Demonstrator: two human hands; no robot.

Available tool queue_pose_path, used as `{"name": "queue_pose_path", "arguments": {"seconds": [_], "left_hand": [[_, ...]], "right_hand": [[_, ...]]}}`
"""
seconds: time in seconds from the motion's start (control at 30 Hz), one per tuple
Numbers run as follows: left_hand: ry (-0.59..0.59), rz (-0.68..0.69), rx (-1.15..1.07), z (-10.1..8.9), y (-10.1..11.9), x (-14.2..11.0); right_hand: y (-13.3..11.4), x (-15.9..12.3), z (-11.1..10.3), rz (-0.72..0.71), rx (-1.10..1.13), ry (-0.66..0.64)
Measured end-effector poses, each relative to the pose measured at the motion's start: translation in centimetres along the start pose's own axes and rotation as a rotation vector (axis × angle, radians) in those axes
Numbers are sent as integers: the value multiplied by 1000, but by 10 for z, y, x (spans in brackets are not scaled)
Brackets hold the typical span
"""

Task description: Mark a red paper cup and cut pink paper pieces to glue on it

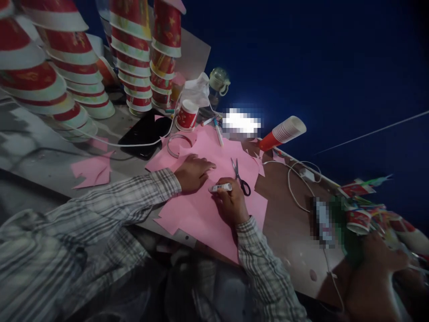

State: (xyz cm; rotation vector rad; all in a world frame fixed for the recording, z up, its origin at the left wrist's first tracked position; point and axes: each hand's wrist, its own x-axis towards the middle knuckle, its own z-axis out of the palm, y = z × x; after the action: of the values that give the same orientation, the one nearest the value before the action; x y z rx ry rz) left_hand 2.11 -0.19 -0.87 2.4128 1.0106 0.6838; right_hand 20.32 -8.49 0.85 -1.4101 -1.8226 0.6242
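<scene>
Pink paper (pixel 201 210) with jagged cut edges is spread over the table in front of me. My left hand (pixel 193 173) lies flat on it, fingers stretched out and palm down. In my right hand (pixel 230 202) is a white marker pen (pixel 221 187), its tip end pointing left and close to the paper. Just beyond that hand, scissors (pixel 239 176) with dark handles rest on the sheet, blades slightly apart. A roll of tape (pixel 179 146) and another white marker (pixel 218 132) sit on the paper's far part.
Tall stacks of red-and-white paper cups (pixel 132 58) stand at the left. A black tablet-like device (pixel 145 134) and a single cup (pixel 187 115) are nearby. More stacked cups (pixel 283 133) lean at the far edge. White cables (pixel 290 183) cross the right side, near another person's arm (pixel 372 273).
</scene>
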Motion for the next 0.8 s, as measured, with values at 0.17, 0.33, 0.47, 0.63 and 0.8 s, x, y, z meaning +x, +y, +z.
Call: {"name": "queue_pose_path", "arguments": {"seconds": [0.17, 0.33, 0.47, 0.63, 0.8], "left_hand": [[17, 113, -17, -1, 0, -1], [-106, 144, 33, -2, 0, 1], [-149, 148, 71, -1, -2, 2], [-185, 182, 94, -3, -2, 1], [-189, 180, 70, -3, -4, -1]], "right_hand": [[2, -1, -2, 59, 68, 5], [9, -1, -5, 71, 128, 227], [13, 3, -5, 45, 58, 259], [6, 4, -3, 47, 24, 119], [4, 1, -6, -31, -10, -49]]}}
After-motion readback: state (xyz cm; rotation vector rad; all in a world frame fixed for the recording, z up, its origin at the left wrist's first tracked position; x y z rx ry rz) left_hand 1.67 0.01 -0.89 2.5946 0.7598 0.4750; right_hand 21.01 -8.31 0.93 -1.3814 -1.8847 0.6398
